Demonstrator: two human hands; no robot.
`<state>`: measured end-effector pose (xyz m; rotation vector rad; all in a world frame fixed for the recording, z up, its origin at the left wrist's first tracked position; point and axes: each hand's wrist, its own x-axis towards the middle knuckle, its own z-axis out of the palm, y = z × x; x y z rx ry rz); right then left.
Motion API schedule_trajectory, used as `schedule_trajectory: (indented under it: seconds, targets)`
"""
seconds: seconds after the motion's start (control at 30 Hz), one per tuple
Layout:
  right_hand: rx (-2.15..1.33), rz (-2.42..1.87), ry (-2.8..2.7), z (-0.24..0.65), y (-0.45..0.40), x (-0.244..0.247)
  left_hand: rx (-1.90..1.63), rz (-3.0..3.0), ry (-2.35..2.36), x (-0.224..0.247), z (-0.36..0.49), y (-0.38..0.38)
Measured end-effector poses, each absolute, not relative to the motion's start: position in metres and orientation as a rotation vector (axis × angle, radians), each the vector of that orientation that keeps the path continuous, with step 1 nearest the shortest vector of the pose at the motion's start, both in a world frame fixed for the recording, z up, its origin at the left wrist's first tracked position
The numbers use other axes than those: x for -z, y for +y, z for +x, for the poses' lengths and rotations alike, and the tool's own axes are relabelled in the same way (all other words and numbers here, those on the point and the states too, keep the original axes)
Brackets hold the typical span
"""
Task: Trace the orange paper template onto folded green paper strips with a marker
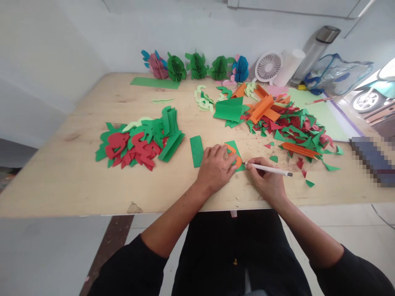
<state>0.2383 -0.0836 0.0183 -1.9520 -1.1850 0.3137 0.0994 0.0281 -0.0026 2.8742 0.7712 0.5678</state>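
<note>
My right hand (pixel 268 183) is closed around a slim white pencil (pixel 271 169), its tip at the right edge of an orange paper cutout (pixel 238 160). The cutout lies on a green paper piece (pixel 232 144). With fingers lying on the paper, my left hand (pixel 216 166) presses the cutout down and covers part of it. Another green paper strip (pixel 195 151) sits just left of that hand, its edge close to the fingers.
Red and green cutouts (pixel 135 144) are heaped to the left. Paper scraps (pixel 299 127) and folded orange strips (pixel 262 108) pile up at right. Honeycomb paper figures (pixel 197 65), a small fan (pixel 269 68) and a bottle (pixel 316 55) line the wall.
</note>
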Motion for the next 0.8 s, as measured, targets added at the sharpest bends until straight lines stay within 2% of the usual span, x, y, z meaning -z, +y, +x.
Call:
schedule_trajectory:
  seconds: [0.8]
  targets:
    - [-0.333,-1.943,-1.156,0.239,-0.0828,-0.0176,-0.575,2.886,0.772,0.0047,0.0998,0.0281]
